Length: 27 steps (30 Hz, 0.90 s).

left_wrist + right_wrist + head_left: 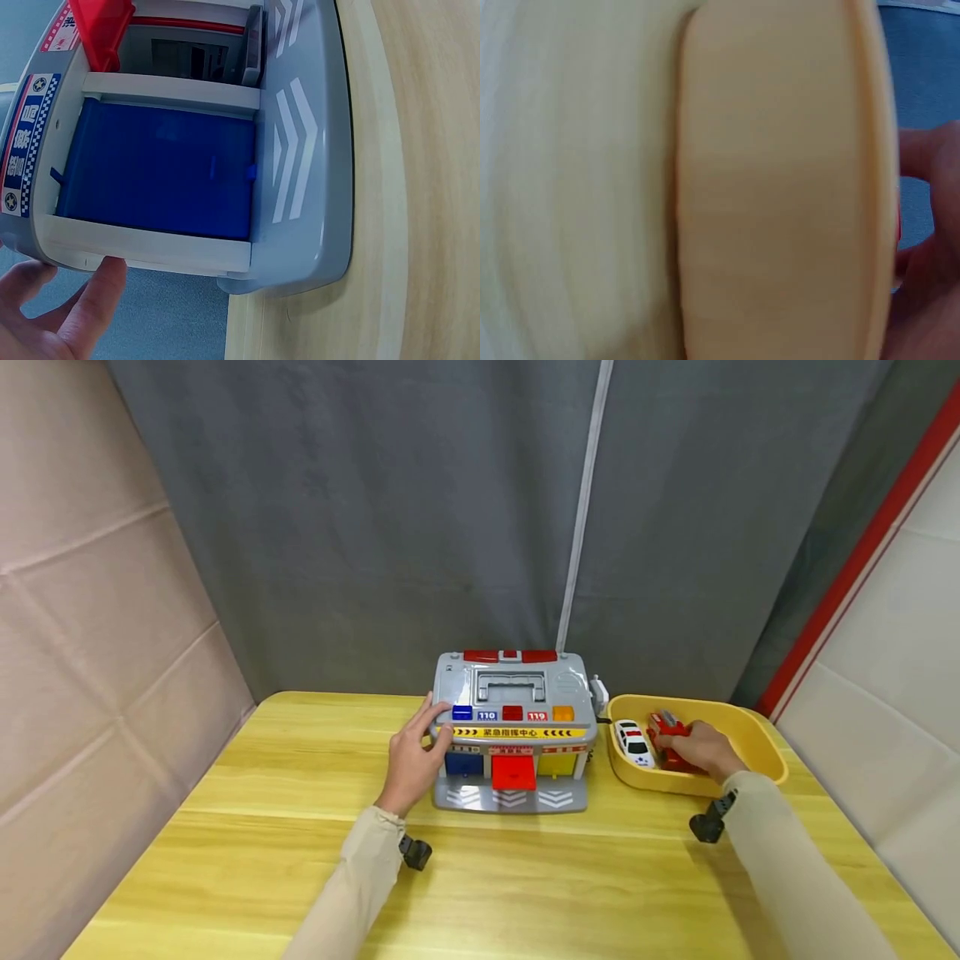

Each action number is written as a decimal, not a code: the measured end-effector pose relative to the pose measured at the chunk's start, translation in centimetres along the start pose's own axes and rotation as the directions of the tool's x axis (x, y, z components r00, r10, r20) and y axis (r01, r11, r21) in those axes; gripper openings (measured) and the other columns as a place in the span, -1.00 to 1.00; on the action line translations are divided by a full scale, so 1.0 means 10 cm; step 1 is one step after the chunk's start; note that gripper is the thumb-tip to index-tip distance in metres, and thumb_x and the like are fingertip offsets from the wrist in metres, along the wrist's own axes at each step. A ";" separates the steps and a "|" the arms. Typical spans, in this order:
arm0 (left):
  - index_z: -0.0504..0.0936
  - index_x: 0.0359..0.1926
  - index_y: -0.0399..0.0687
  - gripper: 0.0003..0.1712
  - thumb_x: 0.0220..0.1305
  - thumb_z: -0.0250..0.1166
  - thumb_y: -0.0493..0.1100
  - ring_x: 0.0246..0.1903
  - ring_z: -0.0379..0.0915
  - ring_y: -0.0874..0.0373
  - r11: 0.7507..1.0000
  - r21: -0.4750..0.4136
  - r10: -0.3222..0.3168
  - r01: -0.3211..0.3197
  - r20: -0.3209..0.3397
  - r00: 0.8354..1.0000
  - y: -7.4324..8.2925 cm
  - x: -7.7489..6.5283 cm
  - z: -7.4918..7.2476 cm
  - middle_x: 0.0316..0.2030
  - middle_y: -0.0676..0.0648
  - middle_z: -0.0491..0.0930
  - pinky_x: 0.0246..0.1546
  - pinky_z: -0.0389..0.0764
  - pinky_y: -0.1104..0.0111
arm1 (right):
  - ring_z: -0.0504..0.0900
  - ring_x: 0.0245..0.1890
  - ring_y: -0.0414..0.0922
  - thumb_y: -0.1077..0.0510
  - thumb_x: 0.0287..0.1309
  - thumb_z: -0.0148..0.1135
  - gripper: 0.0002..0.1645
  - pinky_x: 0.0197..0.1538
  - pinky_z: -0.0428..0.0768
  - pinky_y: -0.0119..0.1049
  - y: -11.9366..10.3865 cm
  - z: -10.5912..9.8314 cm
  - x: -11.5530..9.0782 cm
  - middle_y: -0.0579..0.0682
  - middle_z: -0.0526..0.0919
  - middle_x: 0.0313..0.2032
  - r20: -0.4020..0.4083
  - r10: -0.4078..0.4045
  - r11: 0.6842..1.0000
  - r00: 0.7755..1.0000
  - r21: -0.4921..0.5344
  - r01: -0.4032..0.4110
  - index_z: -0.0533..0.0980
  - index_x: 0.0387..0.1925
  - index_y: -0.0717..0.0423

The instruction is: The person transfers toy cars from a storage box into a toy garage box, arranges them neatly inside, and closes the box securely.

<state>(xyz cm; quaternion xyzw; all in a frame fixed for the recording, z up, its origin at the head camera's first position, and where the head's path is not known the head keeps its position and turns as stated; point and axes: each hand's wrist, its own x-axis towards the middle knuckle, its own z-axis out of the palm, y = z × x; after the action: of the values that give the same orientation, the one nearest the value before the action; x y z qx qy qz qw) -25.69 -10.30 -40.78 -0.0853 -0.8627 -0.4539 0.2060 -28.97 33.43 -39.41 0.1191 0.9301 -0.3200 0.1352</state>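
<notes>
A grey toy emergency station (517, 693) with a carry handle stands on the table. My left hand (414, 760) rests against its left end, fingers at the roof edge and side wall; in the left wrist view, fingertips (112, 271) touch the white post beside the blue door (161, 169). The red door (514, 772) is swung up and out, while the blue and yellow (557, 765) doors are down. Inside the yellow bin (757, 752), my right hand (703, 748) grips a red toy fire truck (663, 727). The bin wall mostly hides this grip in the right wrist view.
A white toy police car (633, 743) lies in the bin, left of the truck. A white piece on a dark cord (598, 693) hangs at the station's right side. Behind the wooden table (540, 885) hangs a grey curtain (375, 527).
</notes>
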 end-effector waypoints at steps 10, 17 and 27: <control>0.62 0.20 0.17 -0.63 0.44 0.18 0.01 0.01 0.64 -0.05 1.000 -0.008 0.003 -0.003 0.000 1.000 -0.01 -0.02 0.02 0.49 -0.04 0.30 -0.17 0.74 0.18 | 0.59 -0.26 -0.13 -0.08 0.48 -0.03 -0.16 -0.19 0.73 -0.37 0.00 -0.02 -0.05 0.38 0.32 0.16 0.085 0.020 0.887 0.996 0.459 -0.057 0.01 0.42 0.49; 0.61 0.22 0.16 -0.61 0.44 0.18 0.01 -0.04 0.64 -0.04 1.000 -0.002 0.009 -0.009 -0.013 1.000 0.00 -0.02 0.00 0.49 -0.07 0.30 -0.25 0.67 0.28 | 0.46 0.06 0.10 0.07 0.55 -0.21 -0.26 -0.07 0.74 -0.28 -0.01 -0.08 -0.07 0.42 0.00 0.44 0.150 -0.025 0.791 0.988 0.608 -0.072 -0.15 0.59 0.16; 0.62 0.22 0.15 -0.62 0.44 0.18 0.00 -0.11 0.64 -0.01 1.000 0.014 0.020 -0.020 -0.020 1.000 -0.02 -0.02 0.02 0.48 -0.09 0.32 -0.30 0.63 0.36 | 0.63 -0.19 -0.07 0.10 0.53 -0.11 -0.60 -0.12 0.75 -0.29 0.04 -0.11 -0.10 0.25 0.21 0.31 0.159 -0.071 0.736 0.985 0.675 -0.056 0.49 0.25 -0.08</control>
<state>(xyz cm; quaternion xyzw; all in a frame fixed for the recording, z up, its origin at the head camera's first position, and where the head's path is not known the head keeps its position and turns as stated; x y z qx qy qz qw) -25.62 -10.20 -41.10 -0.0879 -0.8629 -0.4466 0.2197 -28.11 34.29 -38.44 0.1280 0.7350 -0.6459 0.1618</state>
